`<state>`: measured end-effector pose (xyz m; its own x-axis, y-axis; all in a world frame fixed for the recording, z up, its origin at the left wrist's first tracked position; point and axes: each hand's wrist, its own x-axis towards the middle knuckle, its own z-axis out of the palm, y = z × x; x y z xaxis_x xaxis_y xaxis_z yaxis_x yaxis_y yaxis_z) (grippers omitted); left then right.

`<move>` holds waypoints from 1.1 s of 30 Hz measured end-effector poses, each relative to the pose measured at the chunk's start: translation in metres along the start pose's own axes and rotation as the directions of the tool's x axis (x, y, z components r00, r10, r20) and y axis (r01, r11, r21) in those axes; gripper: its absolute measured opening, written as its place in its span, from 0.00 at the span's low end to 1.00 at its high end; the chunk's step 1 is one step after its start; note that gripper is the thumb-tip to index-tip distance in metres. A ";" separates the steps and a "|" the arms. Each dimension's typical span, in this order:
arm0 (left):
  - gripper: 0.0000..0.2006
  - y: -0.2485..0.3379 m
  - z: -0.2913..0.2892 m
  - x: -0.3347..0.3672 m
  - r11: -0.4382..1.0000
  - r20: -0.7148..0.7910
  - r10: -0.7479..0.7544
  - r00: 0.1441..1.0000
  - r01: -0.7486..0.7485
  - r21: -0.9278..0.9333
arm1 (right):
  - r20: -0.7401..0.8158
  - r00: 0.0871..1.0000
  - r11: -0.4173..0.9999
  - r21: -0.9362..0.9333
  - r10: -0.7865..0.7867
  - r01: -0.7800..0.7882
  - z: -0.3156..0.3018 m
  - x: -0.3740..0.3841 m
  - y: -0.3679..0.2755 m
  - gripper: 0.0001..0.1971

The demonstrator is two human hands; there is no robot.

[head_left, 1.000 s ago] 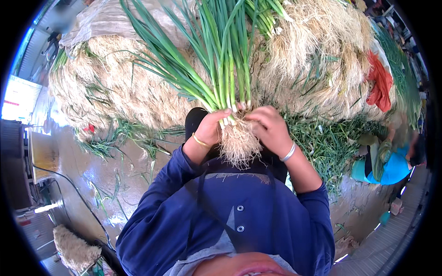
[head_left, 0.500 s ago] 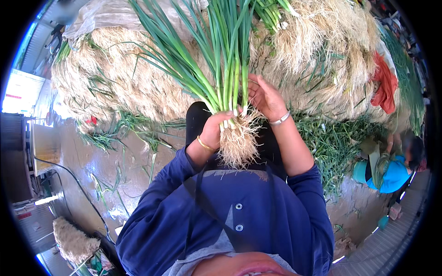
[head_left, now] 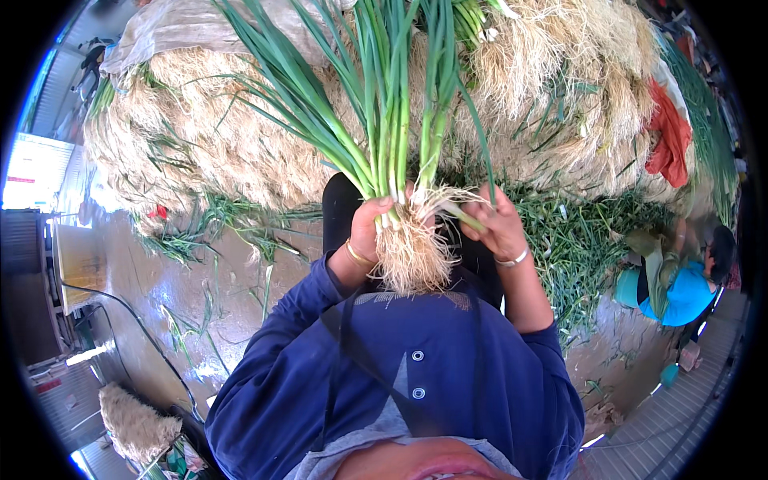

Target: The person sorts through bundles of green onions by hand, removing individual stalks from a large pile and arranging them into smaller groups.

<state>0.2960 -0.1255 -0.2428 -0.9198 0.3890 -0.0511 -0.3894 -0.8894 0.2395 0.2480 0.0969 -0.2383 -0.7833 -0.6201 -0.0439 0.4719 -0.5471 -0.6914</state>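
My left hand (head_left: 369, 229) is wrapped round a bunch of scallions (head_left: 388, 144) just above the roots. The long green leaves point away from me, and the pale root tuft (head_left: 412, 260) hangs toward my body. To the right of the bunch, my right hand (head_left: 502, 227) has its fingers closed on a pale green scallion leaf (head_left: 458, 211) near the root end. A thin green blade hangs down to that hand from the outermost stalk. How much of the leaf is still joined to the stalk is hard to make out.
A long heap of scallions (head_left: 216, 136) with roots facing me lies ahead, partly under a pale sheet (head_left: 192, 28). Loose green leaves (head_left: 568, 264) cover the floor at right. A red cloth (head_left: 670, 132) hangs there, and a co-worker in blue (head_left: 676, 298) sits beyond. A black cable (head_left: 144, 320) crosses the wet floor.
My right hand has come down and outward from beside the stalks and closed on a leaf. The outermost stalk now leans apart from the others. My left hand keeps its hold.
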 end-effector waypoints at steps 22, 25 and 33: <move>0.19 -0.001 0.005 -0.002 0.997 -0.101 -0.003 0.995 0.010 0.070 | -0.298 0.955 0.855 -0.495 0.000 -0.155 0.027 0.062 -0.015 0.09; 0.20 0.000 0.015 0.000 0.995 -0.073 0.038 0.997 -0.031 0.090 | -0.085 0.995 0.913 -0.401 0.045 -0.076 0.009 0.009 -0.009 0.08; 0.28 0.008 -0.008 -0.011 0.991 -0.105 0.003 0.994 0.011 0.134 | -0.812 0.575 -0.777 -0.426 0.102 -0.464 -0.040 -0.070 -0.079 0.15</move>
<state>0.3025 -0.1390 -0.2484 -0.9210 0.3586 -0.1519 -0.3894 -0.8449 0.3668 0.2489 0.2059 -0.2099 -0.7306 0.0446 -0.6814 -0.1755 0.9521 0.2504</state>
